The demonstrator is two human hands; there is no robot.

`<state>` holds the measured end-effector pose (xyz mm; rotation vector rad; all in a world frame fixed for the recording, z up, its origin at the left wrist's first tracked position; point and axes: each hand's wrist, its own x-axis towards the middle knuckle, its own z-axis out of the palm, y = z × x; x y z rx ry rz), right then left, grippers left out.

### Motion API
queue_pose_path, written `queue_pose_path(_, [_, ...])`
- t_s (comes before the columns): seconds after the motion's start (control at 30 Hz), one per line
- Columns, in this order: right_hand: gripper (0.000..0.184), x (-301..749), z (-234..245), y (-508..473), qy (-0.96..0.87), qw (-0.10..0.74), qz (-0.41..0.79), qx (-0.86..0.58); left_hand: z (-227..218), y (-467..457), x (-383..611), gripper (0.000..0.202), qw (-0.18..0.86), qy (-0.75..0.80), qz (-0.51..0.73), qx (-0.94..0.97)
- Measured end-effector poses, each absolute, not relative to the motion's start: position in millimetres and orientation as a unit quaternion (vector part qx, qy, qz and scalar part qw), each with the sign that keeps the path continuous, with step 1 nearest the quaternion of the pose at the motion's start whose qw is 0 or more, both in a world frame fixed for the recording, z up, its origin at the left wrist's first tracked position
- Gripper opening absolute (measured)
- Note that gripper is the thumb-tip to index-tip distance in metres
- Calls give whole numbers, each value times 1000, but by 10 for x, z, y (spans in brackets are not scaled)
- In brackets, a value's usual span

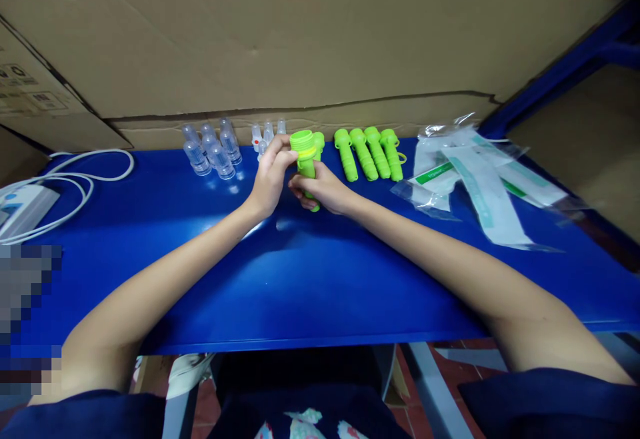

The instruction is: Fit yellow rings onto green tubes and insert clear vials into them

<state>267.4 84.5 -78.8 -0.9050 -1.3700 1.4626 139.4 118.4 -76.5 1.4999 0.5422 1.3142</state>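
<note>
Both my hands meet at the middle back of the blue table [300, 272]. My right hand [325, 189] is wrapped round the lower body of a bright green plastic tube [305, 152], holding it upright. My left hand [273, 172] pinches the tube's wide threaded top with its fingertips. Several more green tubes [370, 152] lie side by side just right of my hands. Clear plastic vials [213, 149] stand in a cluster to the left. Small clear caps with red tips [265, 134] stand behind my left hand.
Sealed white and green packets in clear bags [475, 179] lie at the right. A white device [20, 209] with a looped white cable [90, 166] sits at the far left. Cardboard boxes [300, 39] wall off the back edge.
</note>
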Motion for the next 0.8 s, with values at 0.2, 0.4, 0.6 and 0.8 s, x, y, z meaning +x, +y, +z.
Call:
queue_pose_path(0.2, [33, 2615, -859, 814, -562, 461, 584, -361, -771, 1214, 1372, 13, 521, 232, 519, 636])
queue_pose_path(0.4, [42, 2591, -878, 806, -530, 470, 601, -370, -715, 1148, 1369, 22, 568, 230, 474, 633])
queue_pose_path(0.6, [46, 2561, -883, 833, -549, 488, 552, -394, -697, 1060, 1343, 32, 535, 302, 475, 630])
queue_pose_path(0.8, [40, 2498, -919, 799, -553, 493, 522, -422, -755, 1113, 1332, 40, 528, 309, 505, 610])
